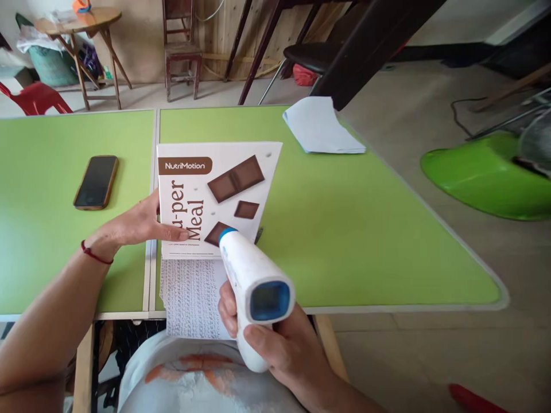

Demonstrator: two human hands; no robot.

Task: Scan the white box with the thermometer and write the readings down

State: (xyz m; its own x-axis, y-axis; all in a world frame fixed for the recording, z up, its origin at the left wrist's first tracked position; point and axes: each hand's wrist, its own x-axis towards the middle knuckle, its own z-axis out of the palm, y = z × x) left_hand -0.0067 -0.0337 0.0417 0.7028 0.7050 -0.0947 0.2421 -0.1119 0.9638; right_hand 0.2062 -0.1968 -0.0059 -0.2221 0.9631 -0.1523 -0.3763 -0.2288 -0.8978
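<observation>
My left hand (148, 221) grips the left side of a white box (232, 215) marked NutriMotion, with chocolate pieces printed on its face; the thumb lies over the front and the other fingers are hidden behind. The box is held up over the green table. Wrapped around the handle of a white and blue infrared thermometer (253, 281) is my right hand (275, 341). The thermometer's blue tip points at the lower part of the box; whether they touch I cannot tell. Its small screen faces me and looks dark. Beneath the box lies a sheet covered in handwriting (193, 298).
A phone (96, 182) lies on the left part of the green table (365, 241). Folded white paper (322, 126) rests near the far edge, by a dark slanted post (370, 46). A green plastic chair (482, 175) stands to the right. A round wooden table (88, 20) is behind.
</observation>
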